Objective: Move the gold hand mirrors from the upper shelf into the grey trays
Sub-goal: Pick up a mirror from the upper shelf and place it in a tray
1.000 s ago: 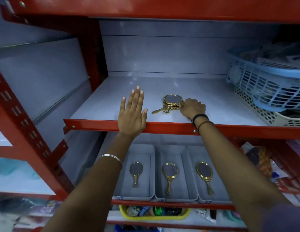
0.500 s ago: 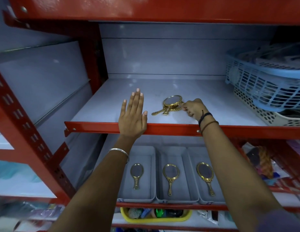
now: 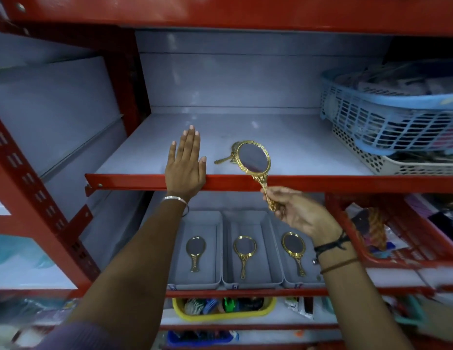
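Right hand pinches the handle of a gold hand mirror between thumb and fingers, glass facing out, head up toward 11 o'clock from the grip, in front of the red front lip of the upper shelf. Mirror is off the shelf surface, in the air. Second gold mirror lies flat on the upper shelf just behind the held one, mostly hidden by it; its handle points toward 8 o'clock. Left hand lies flat, fingers spread and straight, palm down over the shelf lip, gripping nothing; it's at 9 o'clock from the held mirror, near but not touching. One level down, three grey trays side by side: left tray, middle tray, right tray, each holding one gold mirror, handle toward the viewer. Right forearm crosses over the right tray's far corner. Blue lattice basket stacked in a cream perforated basket at 3 o'clock on the upper shelf. Yellow bin of small items at 6 o'clock, below the trays. No readable writing, labels or brand marks anywhere.
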A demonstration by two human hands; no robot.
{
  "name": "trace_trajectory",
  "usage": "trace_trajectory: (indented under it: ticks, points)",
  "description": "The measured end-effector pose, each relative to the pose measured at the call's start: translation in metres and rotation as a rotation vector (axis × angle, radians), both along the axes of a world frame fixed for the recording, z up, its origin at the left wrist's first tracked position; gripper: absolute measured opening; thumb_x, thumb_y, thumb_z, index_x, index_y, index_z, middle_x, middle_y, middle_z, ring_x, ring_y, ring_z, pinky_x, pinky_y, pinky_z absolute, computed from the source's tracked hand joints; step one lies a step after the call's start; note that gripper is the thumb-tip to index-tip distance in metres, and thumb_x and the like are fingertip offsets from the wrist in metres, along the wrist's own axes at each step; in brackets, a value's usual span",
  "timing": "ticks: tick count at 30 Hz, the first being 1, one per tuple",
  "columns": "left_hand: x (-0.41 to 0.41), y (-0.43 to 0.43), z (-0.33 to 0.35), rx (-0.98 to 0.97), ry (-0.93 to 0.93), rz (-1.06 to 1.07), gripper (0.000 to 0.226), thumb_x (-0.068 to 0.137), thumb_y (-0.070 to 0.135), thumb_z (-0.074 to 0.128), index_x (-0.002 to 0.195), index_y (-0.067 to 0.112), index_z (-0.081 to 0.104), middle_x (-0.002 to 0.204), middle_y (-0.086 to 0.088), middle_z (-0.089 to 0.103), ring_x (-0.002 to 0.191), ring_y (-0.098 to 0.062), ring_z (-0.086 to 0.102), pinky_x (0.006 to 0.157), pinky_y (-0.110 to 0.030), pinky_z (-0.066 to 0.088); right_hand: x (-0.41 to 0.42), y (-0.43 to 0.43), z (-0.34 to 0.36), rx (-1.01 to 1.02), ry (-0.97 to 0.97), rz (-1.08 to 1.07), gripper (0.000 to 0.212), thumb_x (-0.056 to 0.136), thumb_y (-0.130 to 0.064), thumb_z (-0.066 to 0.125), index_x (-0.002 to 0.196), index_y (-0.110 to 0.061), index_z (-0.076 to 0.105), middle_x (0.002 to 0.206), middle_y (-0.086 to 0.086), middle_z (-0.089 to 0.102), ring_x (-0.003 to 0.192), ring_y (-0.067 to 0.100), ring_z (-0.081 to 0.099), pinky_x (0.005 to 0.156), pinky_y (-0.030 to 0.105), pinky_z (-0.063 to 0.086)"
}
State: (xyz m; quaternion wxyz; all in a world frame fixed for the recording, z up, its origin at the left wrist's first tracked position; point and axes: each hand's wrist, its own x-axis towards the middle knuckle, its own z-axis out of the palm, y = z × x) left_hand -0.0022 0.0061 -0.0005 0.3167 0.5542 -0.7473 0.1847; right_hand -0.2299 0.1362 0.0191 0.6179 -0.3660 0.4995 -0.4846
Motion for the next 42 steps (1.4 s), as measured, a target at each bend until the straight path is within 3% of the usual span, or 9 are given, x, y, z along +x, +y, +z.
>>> trace_trajectory:
  ticks: [9,16,20,27,30,33,35,38,42]
  points:
    - [-0.001,-0.001,-0.002,-0.037,0.020,0.025,0.062,0.093,0.030,0.026,0.149,0.005,0.024,0.158,-0.011,0.022,0.147,-0.023,0.020,0.120,-0.039,0.010,-0.014,0.032,-0.104,0.299,0.132,0.111,0.013,0.089,-0.008,0.059,0.085,-0.019,0.066,0.065,-0.012,0.066,0.067,0.006,0.053,0.053,0.015,0.043]
    - [-0.002,-0.010,-0.007,-0.088,0.044,0.048,0.062,0.092,0.031,0.025,0.147,0.004,0.030,0.155,-0.013,0.030,0.145,-0.025,0.027,0.118,-0.041,0.014,0.007,-0.010,-0.186,0.440,0.154,-0.010,0.014,0.088,0.000,0.059,0.079,-0.009,0.063,0.070,0.006,0.054,0.046,0.008,0.052,0.036,0.013,0.040]
    - [-0.002,-0.014,-0.010,-0.143,0.049,0.053,0.061,0.092,0.031,0.025,0.146,0.003,0.033,0.153,-0.014,0.034,0.143,-0.025,0.030,0.118,-0.041,0.015,0.020,-0.043,-0.226,0.521,0.160,-0.102,0.013,0.087,0.004,0.060,0.077,-0.004,0.062,0.069,0.006,0.053,0.059,0.011,0.048,0.034,0.010,0.044]
    - [-0.002,-0.020,-0.014,-0.225,0.054,0.072,0.061,0.092,0.031,0.025,0.145,0.003,0.033,0.153,-0.014,0.035,0.143,-0.026,0.031,0.117,-0.020,-0.014,0.027,-0.064,-0.261,0.620,0.300,-0.139,0.022,0.083,-0.002,0.067,0.065,-0.009,0.058,0.057,0.002,0.055,0.054,0.010,0.047,0.032,0.012,0.041]
    - [-0.001,-0.021,-0.015,-0.232,0.055,0.075,0.061,0.092,0.031,0.026,0.145,0.003,0.034,0.152,-0.014,0.036,0.143,-0.025,0.031,0.117,-0.020,-0.013,0.028,-0.065,-0.276,0.624,0.422,-0.147,0.013,0.078,-0.010,0.075,0.071,-0.006,0.065,0.067,0.005,0.062,0.060,0.015,0.056,0.065,0.021,0.058]
    - [-0.002,-0.019,-0.014,-0.213,0.071,0.062,0.061,0.091,0.031,0.026,0.145,0.003,0.034,0.152,-0.014,0.036,0.143,-0.025,0.031,0.118,-0.022,-0.008,0.029,-0.064,-0.288,0.582,0.548,-0.149,0.017,0.075,-0.019,0.076,0.072,-0.010,0.063,0.091,0.013,0.070,0.077,0.022,0.059,0.091,0.041,0.056]
    - [-0.002,-0.017,-0.013,-0.189,0.081,0.051,0.061,0.091,0.031,0.026,0.145,0.003,0.034,0.152,-0.013,0.036,0.143,-0.024,0.031,0.119,-0.029,0.001,0.032,-0.059,-0.279,0.548,0.622,-0.192,0.022,0.075,-0.025,0.076,0.072,-0.006,0.066,0.092,0.018,0.074,0.074,0.021,0.060,0.086,0.044,0.058]
    - [-0.002,-0.014,-0.010,-0.162,0.079,0.036,0.061,0.091,0.030,0.027,0.144,0.002,0.035,0.152,-0.014,0.037,0.142,-0.025,0.032,0.118,-0.038,0.015,0.037,-0.047,-0.238,0.394,0.696,-0.252,0.038,0.077,-0.033,0.073,0.050,-0.014,0.055,0.060,0.012,0.062,0.063,0.022,0.058,0.061,0.033,0.052]
    - [-0.001,-0.013,-0.010,-0.127,0.060,0.037,0.060,0.091,0.030,0.028,0.145,0.003,0.034,0.153,-0.013,0.035,0.143,-0.023,0.031,0.120,-0.032,0.006,0.043,-0.028,-0.165,0.098,0.800,-0.436,0.041,0.080,-0.041,0.066,0.052,-0.013,0.057,0.055,0.005,0.057,0.056,0.021,0.053,0.048,0.019,0.033]
